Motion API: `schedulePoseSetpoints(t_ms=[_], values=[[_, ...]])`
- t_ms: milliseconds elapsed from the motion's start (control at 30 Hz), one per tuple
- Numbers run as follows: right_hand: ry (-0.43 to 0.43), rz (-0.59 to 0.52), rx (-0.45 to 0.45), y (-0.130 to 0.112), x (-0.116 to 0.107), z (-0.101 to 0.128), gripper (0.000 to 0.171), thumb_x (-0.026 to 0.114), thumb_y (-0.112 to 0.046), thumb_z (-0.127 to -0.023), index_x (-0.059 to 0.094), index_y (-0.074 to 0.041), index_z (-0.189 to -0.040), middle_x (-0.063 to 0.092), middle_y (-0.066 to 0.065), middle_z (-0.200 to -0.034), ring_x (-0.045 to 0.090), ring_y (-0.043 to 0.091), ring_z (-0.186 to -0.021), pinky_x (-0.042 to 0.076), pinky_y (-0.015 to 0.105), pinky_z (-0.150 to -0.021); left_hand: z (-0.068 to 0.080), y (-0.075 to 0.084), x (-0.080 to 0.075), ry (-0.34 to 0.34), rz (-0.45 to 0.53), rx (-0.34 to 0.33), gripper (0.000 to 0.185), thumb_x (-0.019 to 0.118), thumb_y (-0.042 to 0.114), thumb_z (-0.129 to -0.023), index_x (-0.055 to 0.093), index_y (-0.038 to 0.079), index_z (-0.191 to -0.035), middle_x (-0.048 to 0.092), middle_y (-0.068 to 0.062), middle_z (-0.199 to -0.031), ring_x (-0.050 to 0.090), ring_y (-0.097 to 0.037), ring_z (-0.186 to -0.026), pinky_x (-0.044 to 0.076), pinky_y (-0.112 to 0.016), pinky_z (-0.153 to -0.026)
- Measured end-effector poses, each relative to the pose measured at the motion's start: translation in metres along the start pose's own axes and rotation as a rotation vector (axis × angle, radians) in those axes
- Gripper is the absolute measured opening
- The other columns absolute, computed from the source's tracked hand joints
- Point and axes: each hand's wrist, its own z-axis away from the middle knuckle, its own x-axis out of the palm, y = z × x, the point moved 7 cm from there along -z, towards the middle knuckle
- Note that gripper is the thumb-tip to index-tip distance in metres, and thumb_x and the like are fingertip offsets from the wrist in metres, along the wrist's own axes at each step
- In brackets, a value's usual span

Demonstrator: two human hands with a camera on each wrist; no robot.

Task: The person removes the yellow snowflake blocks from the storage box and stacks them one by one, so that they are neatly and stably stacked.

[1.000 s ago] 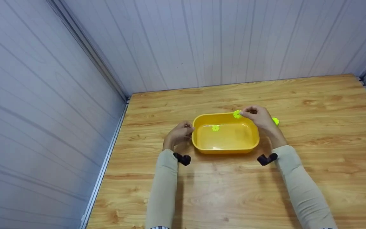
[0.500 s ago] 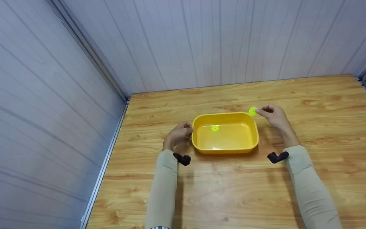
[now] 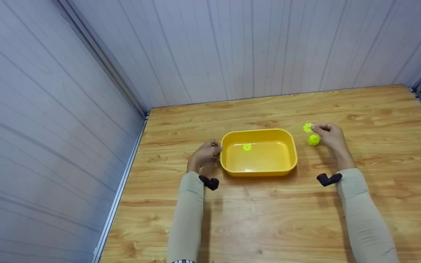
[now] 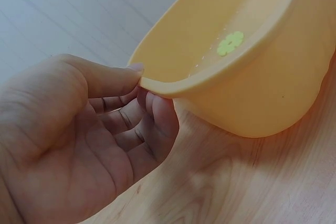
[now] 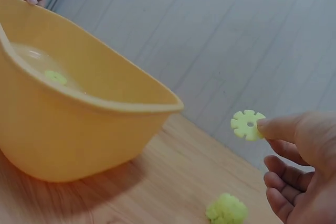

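**Tiny notched disc, pinched by the rim**

A small lime-green notched plastic disc [image 5: 248,125] is pinched at its edge by the right hand [image 3: 330,135], held above the wooden table [image 3: 378,153] to the right of the yellow plastic tub [image 3: 258,170]. It looks featherlight, stiff and probably slippery, so an edge pinch seems safest. The tub's rim is clamped by the left hand [image 4: 79,145], thumb on top and fingers [image 4: 160,116] curled under. A green clump [image 5: 227,209] lies nearby.

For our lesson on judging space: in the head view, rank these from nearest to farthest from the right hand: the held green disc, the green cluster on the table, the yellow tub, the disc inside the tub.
1. Held disc: pinched at the right hand's fingertips.
2. Cluster: on the table, just left of the hand.
3. Tub: farther left, centre of the table.
4. Disc in tub: towards the tub's left end.
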Motion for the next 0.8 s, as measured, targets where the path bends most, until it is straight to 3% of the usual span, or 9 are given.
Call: schedulePoseSetpoints(t_ms=[233, 400, 533, 800], values=[[0.009, 0.045, 0.074, 0.021, -0.010, 0.002, 0.056, 0.053, -0.048, -0.088, 0.050, -0.001, -0.119, 0.047, 0.009, -0.115, 0.042, 0.030, -0.111, 0.040, 0.037, -0.085, 0.001, 0.001, 0.000, 0.009, 0.002, -0.004, 0.010, 0.049, 0.012, -0.095, 0.043, 0.006, -0.099, 0.044, -0.005, -0.088, 0.045, -0.017, -0.079, 0.042, -0.036, -0.076], [-0.002, 0.096, 0.122, 0.031, -0.010, 0.003, 0.063, 0.049, -0.048, -0.090, 0.046, 0.002, -0.127, 0.043, 0.018, -0.127, 0.041, 0.031, -0.115, 0.040, 0.034, -0.085, 0.002, 0.000, 0.002, -0.007, 0.032, -0.009, 0.009, 0.049, 0.012, -0.095, 0.042, 0.007, -0.097, 0.045, -0.005, -0.085, 0.046, -0.017, -0.074, 0.042, -0.035, -0.070], [-0.004, 0.108, 0.156, 0.036, -0.010, 0.003, 0.062, 0.049, -0.048, -0.090, 0.046, 0.002, -0.127, 0.044, 0.017, -0.128, 0.044, 0.027, -0.112, 0.042, 0.030, -0.082, 0.001, -0.001, 0.002, -0.022, 0.049, -0.019, 0.013, 0.050, 0.013, -0.095, 0.040, 0.006, -0.101, 0.045, -0.006, -0.084, 0.046, -0.017, -0.070, 0.041, -0.032, -0.065], [-0.003, 0.146, 0.150, 0.037, -0.007, 0.002, 0.057, 0.050, -0.045, -0.091, 0.051, 0.002, -0.123, 0.048, 0.017, -0.123, 0.046, 0.028, -0.110, 0.042, 0.030, -0.083, 0.000, -0.001, 0.001, -0.017, 0.031, -0.011, 0.010, 0.049, 0.012, -0.095, 0.040, 0.008, -0.099, 0.044, -0.005, -0.086, 0.045, -0.017, -0.073, 0.041, -0.033, -0.067]])
